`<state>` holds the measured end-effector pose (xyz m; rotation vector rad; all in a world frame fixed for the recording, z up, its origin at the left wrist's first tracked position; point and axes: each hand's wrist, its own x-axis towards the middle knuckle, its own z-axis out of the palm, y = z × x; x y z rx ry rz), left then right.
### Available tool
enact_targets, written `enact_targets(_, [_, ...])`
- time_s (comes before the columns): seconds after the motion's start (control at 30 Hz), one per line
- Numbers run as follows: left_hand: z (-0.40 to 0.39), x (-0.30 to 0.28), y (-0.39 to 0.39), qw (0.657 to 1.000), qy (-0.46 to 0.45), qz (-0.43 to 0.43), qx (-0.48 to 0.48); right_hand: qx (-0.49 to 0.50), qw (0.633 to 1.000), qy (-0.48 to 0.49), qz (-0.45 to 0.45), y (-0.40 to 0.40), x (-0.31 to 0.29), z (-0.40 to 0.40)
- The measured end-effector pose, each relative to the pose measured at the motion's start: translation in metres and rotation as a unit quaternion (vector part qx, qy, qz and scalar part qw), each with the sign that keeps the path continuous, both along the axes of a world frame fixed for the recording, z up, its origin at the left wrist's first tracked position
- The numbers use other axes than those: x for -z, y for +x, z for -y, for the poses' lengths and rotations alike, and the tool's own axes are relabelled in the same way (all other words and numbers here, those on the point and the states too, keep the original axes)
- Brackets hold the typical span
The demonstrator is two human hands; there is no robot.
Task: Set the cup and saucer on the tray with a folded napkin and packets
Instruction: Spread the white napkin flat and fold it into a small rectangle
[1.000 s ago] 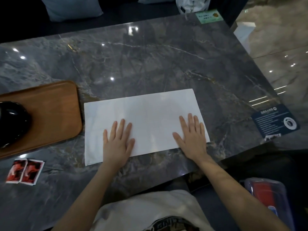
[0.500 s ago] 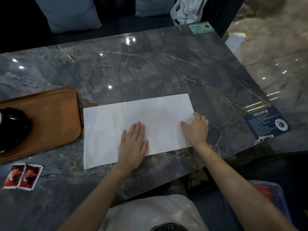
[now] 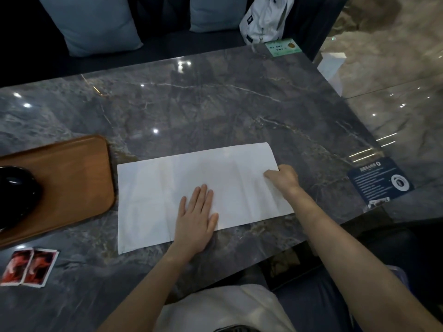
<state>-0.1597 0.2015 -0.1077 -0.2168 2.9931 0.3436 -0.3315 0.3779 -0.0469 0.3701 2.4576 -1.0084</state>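
Note:
A white napkin (image 3: pixel 167 188) lies flat as a long rectangle on the grey marble table (image 3: pixel 215 111). My left hand (image 3: pixel 195 219) presses flat on its near edge, close to the middle, fingers apart. My right hand (image 3: pixel 282 177) pinches the napkin's right edge with curled fingers. To the left sits a wooden tray (image 3: pixel 72 178) holding a black cup and saucer (image 3: pixel 16 192), partly cut off by the frame. Two red packets (image 3: pixel 28 267) lie side by side on the table below the tray.
A dark blue card (image 3: pixel 380 180) lies at the table's right edge and a green card (image 3: pixel 282 47) at its far right corner. Blue cushions (image 3: pixel 93 25) and a white bag (image 3: pixel 266 17) sit on the bench beyond. The table's near edge runs under my forearms.
My left hand slid right along the napkin toward its middle. My right hand moved to the right edge and curled from flat into a pinch on it.

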Motion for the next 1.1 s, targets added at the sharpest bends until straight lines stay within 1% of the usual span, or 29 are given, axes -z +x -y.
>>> enact_targets(0.13, [-0.001,-0.007,-0.005,0.999,0.039,-0.001,-0.014,0.027,0.996,-0.081,0.01,-0.004,-0.01,0.0])
enact_targets(0.2, [0.001,-0.008,-0.008,0.999,0.036,-0.011,-0.026,0.029,0.993,-0.116,0.024,-0.006,-0.018,0.001])
enact_targets(0.27, [0.005,-0.005,-0.011,0.999,0.028,-0.003,-0.027,0.01,0.989,-0.143,0.029,-0.007,-0.029,0.005])
enact_targets(0.4, [0.004,-0.01,-0.016,0.997,0.038,0.057,-0.027,-0.049,0.982,-0.183,0.012,-0.002,-0.057,0.022])
enact_targets(0.47, [0.002,-0.024,-0.022,0.991,0.092,0.082,-0.061,-0.066,0.976,-0.205,0.017,0.003,-0.069,0.035])
enact_targets(0.5, [0.0,-0.035,-0.027,0.981,0.142,0.089,-0.094,-0.076,0.973,-0.216,0.022,0.006,-0.074,0.042])
enact_targets(0.53, [-0.001,-0.049,-0.031,0.961,0.223,0.085,-0.137,-0.086,0.97,-0.225,0.027,0.009,-0.078,0.049])
enact_targets(0.57, [-0.003,-0.065,-0.035,0.926,0.325,0.071,-0.18,-0.097,0.967,-0.232,0.032,0.011,-0.081,0.056])
enact_targets(0.6, [-0.005,-0.082,-0.036,0.876,0.432,0.05,-0.21,-0.104,0.965,-0.237,0.034,0.014,-0.083,0.063])
enact_targets(0.63, [-0.007,-0.097,-0.037,0.828,0.514,0.03,-0.221,-0.112,0.963,-0.241,0.034,0.017,-0.085,0.07])
enact_targets(0.67, [-0.009,-0.112,-0.037,0.809,0.547,0.021,-0.215,-0.12,0.963,-0.239,0.031,0.019,-0.087,0.077])
enact_targets(0.7, [-0.009,-0.122,-0.036,0.812,0.547,0.018,-0.204,-0.129,0.963,-0.236,0.027,0.022,-0.088,0.084])
enact_targets(0.77, [-0.009,-0.132,-0.032,0.839,0.505,-0.002,-0.205,-0.15,0.959,-0.238,0.026,0.026,-0.09,0.098])
enact_targets(0.83, [-0.005,-0.133,-0.028,0.858,0.456,-0.056,-0.229,-0.178,0.952,-0.246,0.036,0.029,-0.093,0.11])
enact_targets(0.87, [-0.003,-0.133,-0.026,0.861,0.441,-0.079,-0.242,-0.194,0.949,-0.245,0.038,0.03,-0.094,0.115])
enact_targets(0.93, [0.004,-0.134,-0.02,0.857,0.434,-0.097,-0.261,-0.219,0.947,-0.236,0.015,0.028,-0.096,0.122])
enact_targets(1.03, [0.018,-0.139,-0.011,0.854,0.431,-0.104,-0.271,-0.228,0.948,-0.211,-0.072,0.016,-0.096,0.135])
enact_targets(1.1, [0.027,-0.141,-0.005,0.848,0.434,-0.103,-0.287,-0.281,0.94,-0.164,-0.107,0.005,-0.091,0.147])
